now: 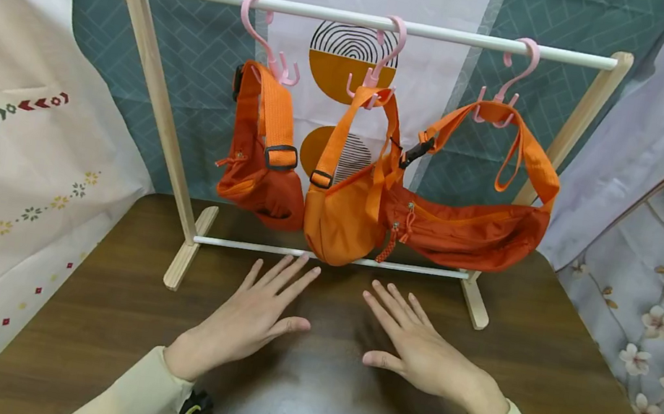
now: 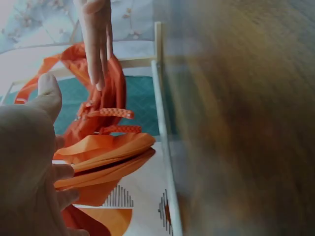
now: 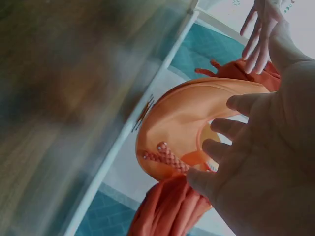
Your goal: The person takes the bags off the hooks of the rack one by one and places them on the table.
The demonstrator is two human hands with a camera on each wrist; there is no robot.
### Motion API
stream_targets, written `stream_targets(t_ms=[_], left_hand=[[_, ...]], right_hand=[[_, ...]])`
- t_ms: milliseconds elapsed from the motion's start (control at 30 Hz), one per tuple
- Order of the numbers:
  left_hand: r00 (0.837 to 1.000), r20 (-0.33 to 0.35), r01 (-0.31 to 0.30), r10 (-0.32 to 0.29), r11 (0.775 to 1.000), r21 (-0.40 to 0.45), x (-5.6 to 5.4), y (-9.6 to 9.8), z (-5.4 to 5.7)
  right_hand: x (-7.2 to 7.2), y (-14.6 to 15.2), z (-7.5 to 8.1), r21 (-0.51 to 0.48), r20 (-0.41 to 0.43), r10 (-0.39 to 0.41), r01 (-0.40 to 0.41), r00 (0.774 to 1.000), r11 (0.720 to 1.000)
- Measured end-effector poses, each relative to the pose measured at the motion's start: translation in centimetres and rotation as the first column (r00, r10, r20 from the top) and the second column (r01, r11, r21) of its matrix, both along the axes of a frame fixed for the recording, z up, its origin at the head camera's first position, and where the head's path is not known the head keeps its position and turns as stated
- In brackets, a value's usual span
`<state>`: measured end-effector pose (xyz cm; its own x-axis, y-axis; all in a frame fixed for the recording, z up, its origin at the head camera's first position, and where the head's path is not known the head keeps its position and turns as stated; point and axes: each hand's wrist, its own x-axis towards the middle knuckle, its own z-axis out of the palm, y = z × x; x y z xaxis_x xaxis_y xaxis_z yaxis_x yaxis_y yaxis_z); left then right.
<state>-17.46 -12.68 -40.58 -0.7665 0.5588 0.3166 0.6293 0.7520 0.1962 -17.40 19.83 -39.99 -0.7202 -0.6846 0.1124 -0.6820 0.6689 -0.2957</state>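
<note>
Three orange sling bags hang by their straps from pink hooks on a small rack. The left one (image 1: 266, 185) is dark red-orange with a black buckle on its strap. A lighter orange bag (image 1: 343, 220) hangs in the middle, its bottom near the lower rail. On the right, a wide dark red-orange bag (image 1: 466, 233) shows braided zipper pulls. My left hand (image 1: 251, 314) is held palm down over the table in front of the rack, fingers spread and holding nothing. Opposite it my right hand (image 1: 423, 347) is likewise spread and holds nothing.
The rack has wooden legs (image 1: 164, 106), a white top bar (image 1: 453, 36) and a white lower rail (image 1: 246, 245). Pink hooks (image 1: 391, 48) hang on the bar. It stands on a brown wooden table (image 1: 326, 396). Patterned curtains (image 1: 25, 112) surround the table.
</note>
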Motion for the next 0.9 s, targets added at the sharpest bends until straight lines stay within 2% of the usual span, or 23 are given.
stream_targets(t_ms=[167, 333, 567, 733, 900], left_hand=[[0.999, -0.017, 0.035, -0.034, 0.999, 0.028, -0.3, -0.2, 1.0], [0.998, -0.031, 0.05, -0.048, 0.998, 0.04, -0.3, -0.6, 1.5], [0.991, -0.099, 0.097, -0.088, 0.991, 0.093, -0.6, -0.9, 2.3], [0.979, -0.167, 0.144, -0.116, 0.975, 0.17, -0.9, -1.1, 3.6], [0.972, -0.2, 0.172, -0.127, 0.958, 0.229, -1.3, -1.6, 5.2]], right_hand=[[-0.3, 0.1, 1.0, -0.033, 0.015, -0.003, 0.003, 1.0, 0.999], [-0.4, 0.0, 1.8, -0.041, 0.017, -0.001, 0.002, 1.0, 0.999], [-0.6, 0.1, 2.9, -0.068, 0.039, 0.011, -0.008, 0.999, 0.998], [-0.8, 0.1, 4.1, -0.104, 0.057, 0.042, -0.036, 0.997, 0.994], [-1.1, 0.0, 5.4, -0.141, 0.089, 0.057, -0.044, 0.994, 0.989]])
